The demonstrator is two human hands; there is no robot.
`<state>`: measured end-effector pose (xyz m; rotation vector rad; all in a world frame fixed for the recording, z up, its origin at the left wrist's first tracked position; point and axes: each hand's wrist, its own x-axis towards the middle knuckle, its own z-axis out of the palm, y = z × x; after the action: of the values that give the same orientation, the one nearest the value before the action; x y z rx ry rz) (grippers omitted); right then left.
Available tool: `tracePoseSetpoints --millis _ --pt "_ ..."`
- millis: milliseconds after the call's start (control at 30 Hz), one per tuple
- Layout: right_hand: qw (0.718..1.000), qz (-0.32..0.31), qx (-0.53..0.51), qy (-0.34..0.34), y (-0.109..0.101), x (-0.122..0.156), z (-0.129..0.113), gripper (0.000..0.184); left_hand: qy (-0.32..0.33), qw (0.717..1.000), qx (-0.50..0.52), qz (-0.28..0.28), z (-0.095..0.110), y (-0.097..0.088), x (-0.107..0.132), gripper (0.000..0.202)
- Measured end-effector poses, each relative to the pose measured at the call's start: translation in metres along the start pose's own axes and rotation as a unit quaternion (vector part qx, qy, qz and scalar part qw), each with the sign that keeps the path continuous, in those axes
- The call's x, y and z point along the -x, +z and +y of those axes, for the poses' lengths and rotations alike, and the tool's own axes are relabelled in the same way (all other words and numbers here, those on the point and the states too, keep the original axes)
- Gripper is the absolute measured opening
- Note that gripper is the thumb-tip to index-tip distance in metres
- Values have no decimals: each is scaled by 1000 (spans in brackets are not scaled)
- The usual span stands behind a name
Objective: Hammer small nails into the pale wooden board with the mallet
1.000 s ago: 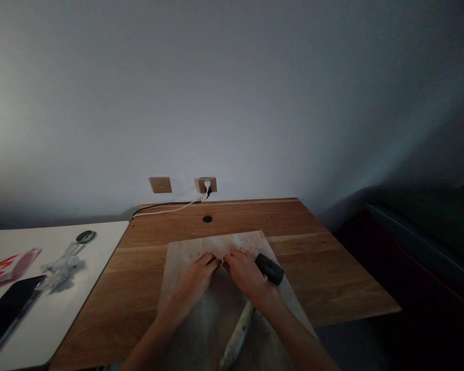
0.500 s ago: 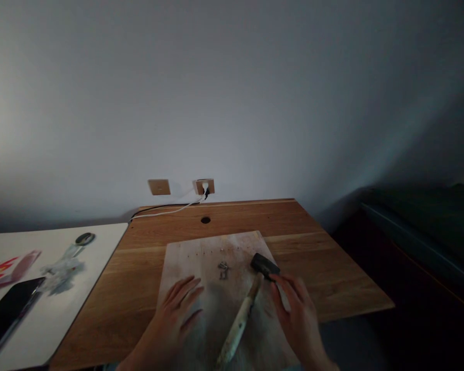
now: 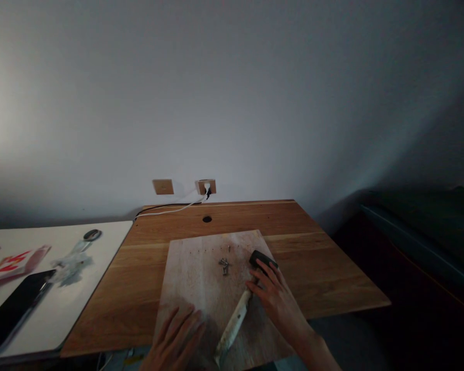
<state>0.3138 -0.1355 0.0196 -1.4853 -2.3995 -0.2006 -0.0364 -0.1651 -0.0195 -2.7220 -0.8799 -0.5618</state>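
Note:
A wooden board (image 3: 193, 278) lies on the desk. On it rests a hammer (image 3: 232, 327) with a dark head and a pale, worn handle, slanting from upper right to lower left. My right hand (image 3: 272, 293) is over the hammer's neck, its fingers curled across the handle just below the head; the thumb is hidden. My left hand (image 3: 180, 337) lies spread on the board's lower left with nothing in it. A small pile of metal screws (image 3: 224, 266) sits mid-board. Behind it runs a row of small holes, with one screw (image 3: 229, 248) standing upright there.
Left of the wooden desk (image 3: 112, 288) is a white table (image 3: 34, 330) bearing a dark phone (image 3: 15, 309), a red-and-white packet (image 3: 17, 264), crumpled clear plastic (image 3: 71, 265) and a roll of tape (image 3: 92, 235). Cables (image 3: 170, 210) run to a wall socket (image 3: 206, 186).
My right hand has shifted left, from beside the hammer's head to over its neck. My left hand has drawn back toward the board's near edge. The view has moved slightly.

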Motion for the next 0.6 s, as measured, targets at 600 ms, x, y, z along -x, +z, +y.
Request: tracePoseSetpoints --millis 600 --pt "992 -39 -2 -117 4 -85 29 53 22 997 -72 2 14 -7 6 48"
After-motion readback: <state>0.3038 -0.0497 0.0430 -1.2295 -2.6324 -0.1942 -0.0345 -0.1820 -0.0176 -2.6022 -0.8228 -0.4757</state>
